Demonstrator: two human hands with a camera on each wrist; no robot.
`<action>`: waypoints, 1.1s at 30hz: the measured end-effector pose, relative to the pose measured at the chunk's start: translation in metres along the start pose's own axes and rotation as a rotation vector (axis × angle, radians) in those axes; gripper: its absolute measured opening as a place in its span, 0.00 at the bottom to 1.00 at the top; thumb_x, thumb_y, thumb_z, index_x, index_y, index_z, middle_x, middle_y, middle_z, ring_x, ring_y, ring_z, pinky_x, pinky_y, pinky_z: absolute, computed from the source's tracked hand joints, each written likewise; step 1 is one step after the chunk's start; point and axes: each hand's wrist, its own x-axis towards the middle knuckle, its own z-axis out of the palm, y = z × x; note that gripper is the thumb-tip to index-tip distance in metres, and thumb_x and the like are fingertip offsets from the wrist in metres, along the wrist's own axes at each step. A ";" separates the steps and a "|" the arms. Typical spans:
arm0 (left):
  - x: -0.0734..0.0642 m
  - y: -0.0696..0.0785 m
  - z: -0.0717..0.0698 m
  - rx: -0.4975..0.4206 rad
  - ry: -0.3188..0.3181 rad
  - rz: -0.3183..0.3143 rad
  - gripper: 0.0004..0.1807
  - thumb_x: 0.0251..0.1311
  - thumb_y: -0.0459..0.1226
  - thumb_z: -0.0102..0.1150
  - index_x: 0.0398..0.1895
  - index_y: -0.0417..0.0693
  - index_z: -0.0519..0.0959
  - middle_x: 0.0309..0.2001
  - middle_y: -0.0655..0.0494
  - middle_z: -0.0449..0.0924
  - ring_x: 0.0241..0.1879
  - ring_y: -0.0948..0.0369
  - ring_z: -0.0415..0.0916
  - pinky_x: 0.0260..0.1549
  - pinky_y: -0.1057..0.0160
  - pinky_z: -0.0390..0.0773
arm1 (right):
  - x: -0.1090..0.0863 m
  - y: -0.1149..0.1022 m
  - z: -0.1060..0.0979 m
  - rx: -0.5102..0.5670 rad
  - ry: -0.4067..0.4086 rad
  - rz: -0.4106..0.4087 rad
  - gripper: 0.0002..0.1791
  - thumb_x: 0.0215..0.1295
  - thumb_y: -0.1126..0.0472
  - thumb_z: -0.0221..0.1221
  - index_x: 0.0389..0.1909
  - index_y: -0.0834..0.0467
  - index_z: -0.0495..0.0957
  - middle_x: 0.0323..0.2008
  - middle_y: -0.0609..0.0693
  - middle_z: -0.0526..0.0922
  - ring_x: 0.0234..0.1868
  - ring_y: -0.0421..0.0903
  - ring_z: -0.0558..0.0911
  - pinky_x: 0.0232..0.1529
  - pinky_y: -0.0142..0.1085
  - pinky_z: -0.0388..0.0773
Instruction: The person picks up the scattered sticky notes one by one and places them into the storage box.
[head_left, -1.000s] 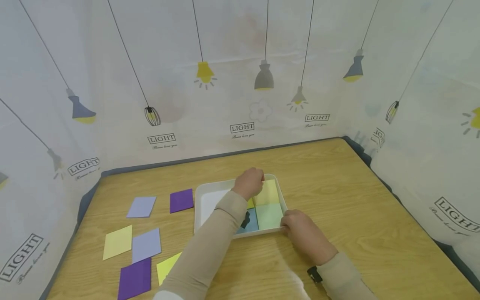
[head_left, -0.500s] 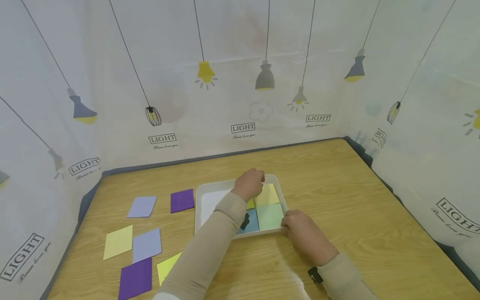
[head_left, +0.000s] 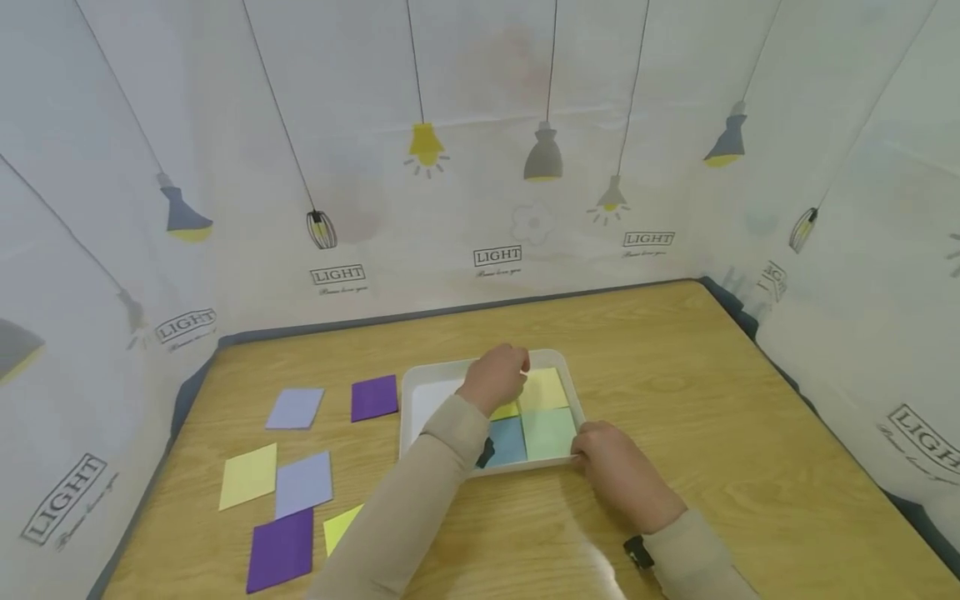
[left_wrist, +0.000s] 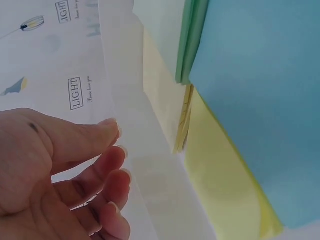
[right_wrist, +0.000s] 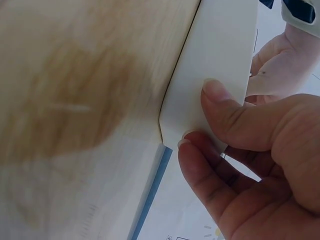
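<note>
A white tray (head_left: pixel 408 417) lies on the table and holds square sticky note pads. At its right end, a pale yellow pad (head_left: pixel 545 390) lies behind a mint green pad (head_left: pixel 549 433). A blue pad (head_left: pixel 509 440) and a bright yellow pad (left_wrist: pixel 215 170) sit to their left, partly hidden by the left arm. Over the tray's back part, my left hand (head_left: pixel 495 379) hovers beside the pale yellow pad; the left wrist view shows its fingers loosely bent, with nothing between thumb and fingertips. My right hand (head_left: pixel 626 475) pinches the tray's front right corner between thumb and fingers.
Left of the tray, loose square pads lie on the wooden table (head_left: pixel 675 367): purple (head_left: pixel 374 398), light lilac (head_left: pixel 296 408), pale yellow (head_left: pixel 248 476), another lilac (head_left: pixel 303 485), another purple (head_left: pixel 280 550) and bright yellow (head_left: pixel 341 528), partly behind the left sleeve. A patterned curtain (head_left: pixel 450 308) encloses the table.
The pale yellow pad has gone down flat into the tray's back right, and my left hand has let go of it. My right hand stays at the corner. The head view has shifted slightly.
</note>
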 end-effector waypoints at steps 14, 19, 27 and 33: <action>-0.047 -0.011 -0.018 0.027 0.061 0.029 0.11 0.73 0.41 0.56 0.54 0.52 0.81 0.52 0.54 0.81 0.45 0.59 0.79 0.34 0.63 0.79 | -0.001 -0.002 -0.001 0.003 -0.026 0.018 0.06 0.58 0.66 0.70 0.25 0.55 0.84 0.26 0.41 0.76 0.28 0.35 0.71 0.31 0.29 0.76; -0.069 -0.027 -0.018 0.034 0.123 0.042 0.10 0.72 0.40 0.56 0.52 0.52 0.82 0.48 0.54 0.82 0.43 0.58 0.81 0.29 0.65 0.78 | -0.003 -0.002 -0.001 0.025 -0.043 0.006 0.07 0.62 0.66 0.67 0.25 0.54 0.83 0.26 0.40 0.76 0.29 0.35 0.71 0.32 0.28 0.76; -0.105 -0.055 -0.018 0.018 0.231 0.069 0.07 0.70 0.37 0.60 0.47 0.51 0.83 0.39 0.56 0.81 0.35 0.61 0.78 0.29 0.65 0.77 | -0.004 -0.003 -0.002 0.047 -0.029 -0.015 0.08 0.62 0.68 0.66 0.25 0.55 0.83 0.27 0.42 0.78 0.30 0.36 0.73 0.34 0.28 0.79; -0.121 -0.075 -0.016 0.008 0.269 0.065 0.06 0.68 0.36 0.61 0.45 0.50 0.84 0.38 0.55 0.81 0.33 0.61 0.76 0.31 0.64 0.78 | -0.003 -0.004 0.000 0.055 -0.024 -0.005 0.08 0.61 0.68 0.67 0.26 0.54 0.84 0.28 0.41 0.78 0.31 0.35 0.74 0.35 0.30 0.80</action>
